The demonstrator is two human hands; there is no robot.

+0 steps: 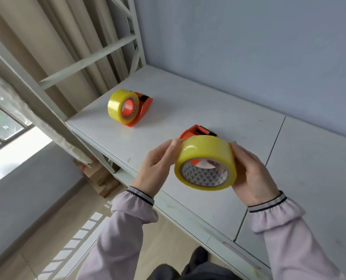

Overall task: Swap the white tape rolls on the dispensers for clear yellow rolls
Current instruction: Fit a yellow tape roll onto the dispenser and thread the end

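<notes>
Head view: pale blue-grey wall, white metal shelving frame and beige curtain at left, white desk (188, 110) running along the wall. Far dispenser (143, 110), orange, sits on the desk near the frame, already loaded with a clear yellow roll (119, 106); that roll's core opening faces toward the camera and slightly right. No white rolls visible anywhere in frame.

Second yellow roll (205, 158) is held in the air above the front part of the desk. Left hand (158, 166) pinches its left side with thumb and fingertips; right hand (251, 174) cups the right side, fingers wrapped behind. Both hands closed on this roll. Its core axis points toward the camera and downward, printed cardboard core showing; the wide band faces up and away.

Near dispenser (198, 132), orange, stands on the desk just behind the held roll, mostly hidden by it; part shows through the core. Hub appears empty, though can't confirm.

Risks, judged: roll seated with the wrong winding direction, so the tape end feeds away from the cutter; core going on tilted and jamming on the hub; light dispenser sliding or tipping when pushed, since neither hand steadies it.
</notes>
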